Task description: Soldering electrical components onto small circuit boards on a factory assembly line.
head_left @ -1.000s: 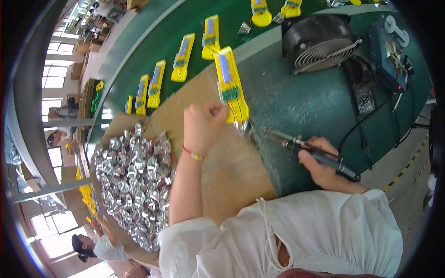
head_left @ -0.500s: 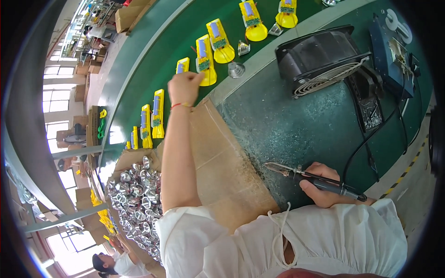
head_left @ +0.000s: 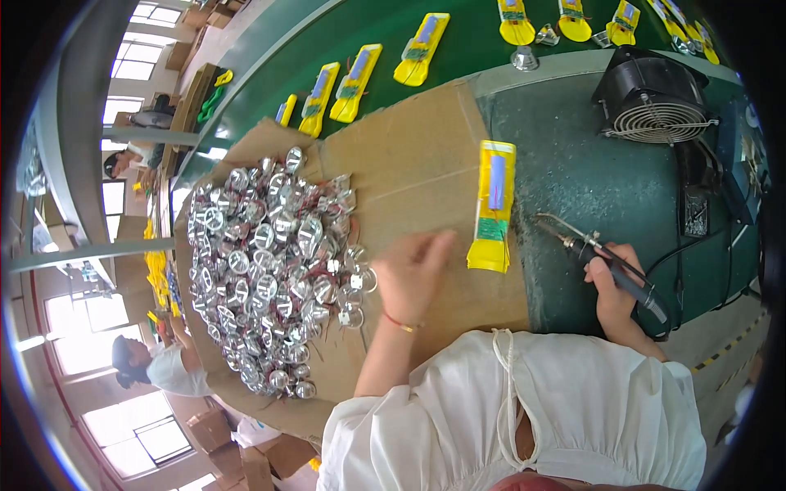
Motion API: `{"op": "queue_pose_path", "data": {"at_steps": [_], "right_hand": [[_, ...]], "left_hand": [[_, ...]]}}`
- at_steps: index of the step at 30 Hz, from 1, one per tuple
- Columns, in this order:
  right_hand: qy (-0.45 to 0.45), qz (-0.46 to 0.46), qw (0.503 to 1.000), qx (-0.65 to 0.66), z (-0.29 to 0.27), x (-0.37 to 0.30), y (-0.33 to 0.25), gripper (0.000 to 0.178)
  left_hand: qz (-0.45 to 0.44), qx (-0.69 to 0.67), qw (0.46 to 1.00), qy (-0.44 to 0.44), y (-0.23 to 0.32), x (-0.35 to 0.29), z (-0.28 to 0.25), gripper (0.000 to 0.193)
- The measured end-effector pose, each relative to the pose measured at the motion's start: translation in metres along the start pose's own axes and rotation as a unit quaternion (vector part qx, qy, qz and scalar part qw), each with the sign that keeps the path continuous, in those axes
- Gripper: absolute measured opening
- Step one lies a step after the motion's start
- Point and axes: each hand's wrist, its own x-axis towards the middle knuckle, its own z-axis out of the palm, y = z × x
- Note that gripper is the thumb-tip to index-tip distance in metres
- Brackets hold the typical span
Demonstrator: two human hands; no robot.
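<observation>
In my right hand [head_left: 614, 299] is a soldering iron [head_left: 643, 296] with a dark handle and a thin metal tube along its tip. The tip points left over the green bench top. A yellow flashlight housing [head_left: 491, 254] lies by itself on the brown cardboard [head_left: 385, 176], with a blue-violet battery and a green circuit board in it. My left hand [head_left: 409, 278], smeared by motion, is between this housing and a heap of silvery lamp reflectors [head_left: 266, 282] with red wires. It is apart from the housing; its fingers are curled, and whether they hold anything is hidden.
More yellow housings [head_left: 356, 82] stand along the green belt [head_left: 467, 49] at the back, some with reflectors beside them. A black fan [head_left: 655, 94] with a wire grille sits at the far right, near a blue device [head_left: 741, 164] and cables. Another person [head_left: 155, 364] works at the left.
My left hand has come back from the belt toward me. One yellow housing now lies on the cardboard. My view has shifted left; the right hand still grips the iron.
</observation>
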Motion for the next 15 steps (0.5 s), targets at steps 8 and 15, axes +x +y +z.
{"op": "queue_pose_path", "data": {"at_steps": [8,15], "right_hand": [[0.016,-0.006,1.0,0.002,0.007,0.0,-0.003,0.015],[0.023,-0.014,1.0,0.008,0.006,-0.002,0.001,0.016]], "left_hand": [[0.146,0.355,0.895,0.229,-0.05,0.091,-0.075,0.019],[0.041,-0.094,0.994,0.02,-0.016,0.055,-0.051,0.012]]}}
